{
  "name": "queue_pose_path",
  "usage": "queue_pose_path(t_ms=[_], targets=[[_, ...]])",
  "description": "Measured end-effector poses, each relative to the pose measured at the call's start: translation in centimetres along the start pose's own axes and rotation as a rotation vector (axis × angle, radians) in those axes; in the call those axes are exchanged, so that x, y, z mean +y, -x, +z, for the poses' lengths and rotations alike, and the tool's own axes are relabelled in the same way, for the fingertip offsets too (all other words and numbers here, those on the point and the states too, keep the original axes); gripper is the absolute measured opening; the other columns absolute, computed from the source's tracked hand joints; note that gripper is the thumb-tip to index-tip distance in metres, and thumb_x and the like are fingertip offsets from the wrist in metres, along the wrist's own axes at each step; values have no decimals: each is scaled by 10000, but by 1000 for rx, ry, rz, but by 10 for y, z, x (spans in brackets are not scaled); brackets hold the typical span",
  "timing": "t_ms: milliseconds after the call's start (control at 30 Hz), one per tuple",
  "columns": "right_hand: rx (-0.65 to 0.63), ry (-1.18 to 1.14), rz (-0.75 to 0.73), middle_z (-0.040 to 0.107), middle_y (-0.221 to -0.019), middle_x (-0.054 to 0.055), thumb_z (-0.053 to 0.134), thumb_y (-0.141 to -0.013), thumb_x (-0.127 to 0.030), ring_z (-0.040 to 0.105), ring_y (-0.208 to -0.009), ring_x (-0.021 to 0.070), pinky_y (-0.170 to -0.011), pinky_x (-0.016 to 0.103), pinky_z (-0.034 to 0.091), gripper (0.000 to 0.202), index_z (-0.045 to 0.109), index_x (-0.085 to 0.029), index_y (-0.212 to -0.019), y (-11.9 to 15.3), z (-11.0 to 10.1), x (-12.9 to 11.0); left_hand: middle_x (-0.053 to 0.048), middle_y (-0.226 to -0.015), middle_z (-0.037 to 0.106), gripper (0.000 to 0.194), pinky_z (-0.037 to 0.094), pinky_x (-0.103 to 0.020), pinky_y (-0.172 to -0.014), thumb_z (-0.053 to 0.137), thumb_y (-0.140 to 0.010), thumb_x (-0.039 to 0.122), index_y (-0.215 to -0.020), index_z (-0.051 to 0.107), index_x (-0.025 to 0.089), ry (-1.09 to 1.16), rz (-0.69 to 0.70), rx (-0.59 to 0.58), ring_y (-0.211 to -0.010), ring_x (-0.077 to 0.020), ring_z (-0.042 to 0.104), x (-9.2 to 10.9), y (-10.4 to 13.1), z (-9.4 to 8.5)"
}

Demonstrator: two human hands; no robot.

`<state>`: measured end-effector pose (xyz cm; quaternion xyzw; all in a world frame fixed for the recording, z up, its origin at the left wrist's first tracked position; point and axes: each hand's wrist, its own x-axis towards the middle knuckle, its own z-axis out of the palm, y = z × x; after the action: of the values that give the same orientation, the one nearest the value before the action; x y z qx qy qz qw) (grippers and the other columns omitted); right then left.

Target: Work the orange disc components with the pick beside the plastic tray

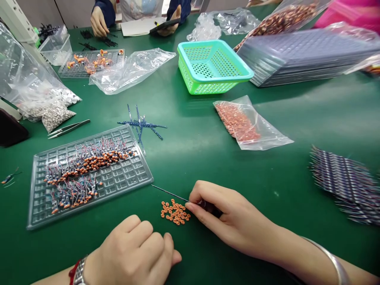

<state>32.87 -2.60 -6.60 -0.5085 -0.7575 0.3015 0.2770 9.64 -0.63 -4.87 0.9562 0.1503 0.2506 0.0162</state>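
My right hand [228,213] is closed around a thin, straight metal tool [170,193]. Its dark handle is mostly hidden in my palm, and its tip reaches up and left to the tray's near corner. Beneath the shaft lies a loose pile of small orange rings [175,212] on the table. My left hand [138,251] rests lower left of the rings, fingers curled in; whatever they may hold is hidden. A clear compartment tray [130,174] at the left carries many small orange-tipped parts with thin wires [97,158].
Tweezers [69,128] and blue strips [142,124] lie behind the tray. A bag of orange rings [240,118], a green basket [213,75], stacked trays [297,55] and a wire bundle [344,184] lie across the table. Opposite, another person's hand [99,21] is near black parts.
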Motion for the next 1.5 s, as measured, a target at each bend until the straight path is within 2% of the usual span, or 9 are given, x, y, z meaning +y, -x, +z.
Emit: queue_pose_path(t_ms=[200, 467, 933, 1500], targets=[[-40, -11, 4, 515, -675, -12, 456, -941, -137, 461, -560, 134, -508, 246, 384, 197, 482, -217, -763, 3, 0, -2, 23, -554, 476, 89, 239, -323, -468, 652, -821, 147, -859, 683, 72, -3, 9, -2, -526, -133, 361, 0, 1, 0], [-2, -77, 18, 488, -656, -28, 461, -939, -138, 444, -539, 122, -489, 228, 384, 203, 458, -224, -754, 1, 1, -3, 29, -549, 466, 86, 232, -321, -488, 637, -838, 151, -856, 680, 79, -16, 11, -1, -530, -124, 361, 1, 3, 0], [7, -24, -8, 520, -662, -15, 468, -940, -141, 459, -548, 133, -494, 245, 390, 197, 476, -225, -761, 1, 4, -2, 30, -554, 466, 91, 251, -318, -473, 595, -868, 146, -847, 663, 89, -19, 4, -14, -529, -115, 373, 0, 2, -1], [-16, -13, -54, 528, -689, -4, 458, -934, -96, 484, -582, 146, -524, 250, 408, 198, 473, -226, -785, 0, 0, -2, 25, -571, 471, 85, 233, -323, -495, 628, -846, 146, -871, 660, 72, 6, -4, -19, -545, -127, 369, 0, 3, 0]])
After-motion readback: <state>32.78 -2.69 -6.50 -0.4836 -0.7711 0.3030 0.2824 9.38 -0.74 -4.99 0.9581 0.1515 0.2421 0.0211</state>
